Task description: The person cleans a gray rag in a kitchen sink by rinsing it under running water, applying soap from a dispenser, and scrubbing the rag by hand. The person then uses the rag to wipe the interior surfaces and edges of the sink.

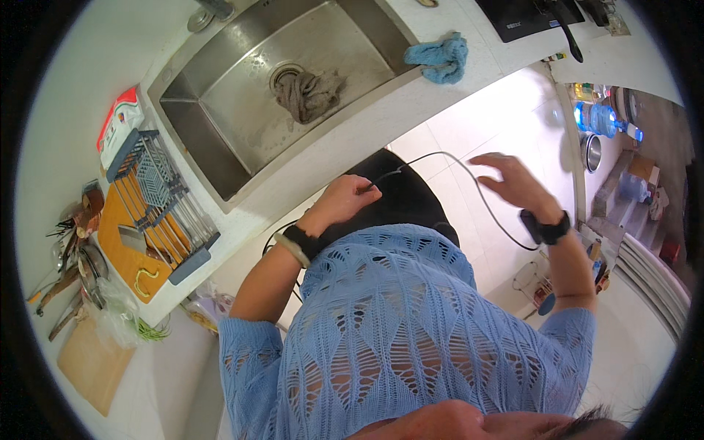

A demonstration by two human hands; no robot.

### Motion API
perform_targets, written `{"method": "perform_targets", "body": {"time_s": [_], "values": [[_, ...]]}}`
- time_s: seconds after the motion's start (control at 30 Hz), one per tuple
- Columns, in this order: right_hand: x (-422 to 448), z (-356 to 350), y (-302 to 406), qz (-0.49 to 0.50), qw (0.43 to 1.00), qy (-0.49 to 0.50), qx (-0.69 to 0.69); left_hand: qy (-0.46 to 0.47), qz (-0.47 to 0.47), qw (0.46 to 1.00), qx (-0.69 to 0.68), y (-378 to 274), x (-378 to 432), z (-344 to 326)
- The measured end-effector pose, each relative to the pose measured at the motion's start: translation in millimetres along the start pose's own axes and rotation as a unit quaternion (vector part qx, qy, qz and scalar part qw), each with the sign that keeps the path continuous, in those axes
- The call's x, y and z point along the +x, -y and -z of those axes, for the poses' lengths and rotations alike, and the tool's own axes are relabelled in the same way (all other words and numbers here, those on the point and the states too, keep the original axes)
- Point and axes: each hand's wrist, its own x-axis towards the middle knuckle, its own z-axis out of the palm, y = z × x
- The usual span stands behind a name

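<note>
My left hand [347,199] pinches a thin black cable [437,154] between thumb and fingertips, in front of my waist. A short end of the cable sticks out past the fingers. From there the cable arches to the right and curves down to the dark band [544,226] on my right wrist; whether it joins the band I cannot tell. My right hand [514,179] hovers beside the arch, thumb and fingers apart, with nothing in it. Another dark band [301,241] sits on my left wrist, where more loops of black cable show behind the forearm.
Before me runs a counter with a steel sink [231,126] holding a wet grey cloth [308,96]. A blue cloth [440,58] lies on its edge. To the left stand a metal drying rack [159,203] and an orange cutting board [113,242]; blue bottles [597,118] are at far right.
</note>
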Motion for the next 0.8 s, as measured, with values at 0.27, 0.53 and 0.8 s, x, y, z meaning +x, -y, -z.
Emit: {"method": "perform_targets", "body": {"time_s": [0.27, 0.53, 0.8], "values": [[2, -66, -29, 0.188, 0.963, 0.143, 0.128, -0.056, 0.052, 0.996, -0.041, -13, 0, 2], [-15, -39, -69, 0.235, 0.967, 0.085, 0.050, -0.038, 0.173, 0.971, -0.162, -56, 8, 7], [-45, -16, -159, 0.108, 0.976, 0.045, -0.184, -0.026, 0.113, 0.936, -0.331, -69, 10, 3]]}}
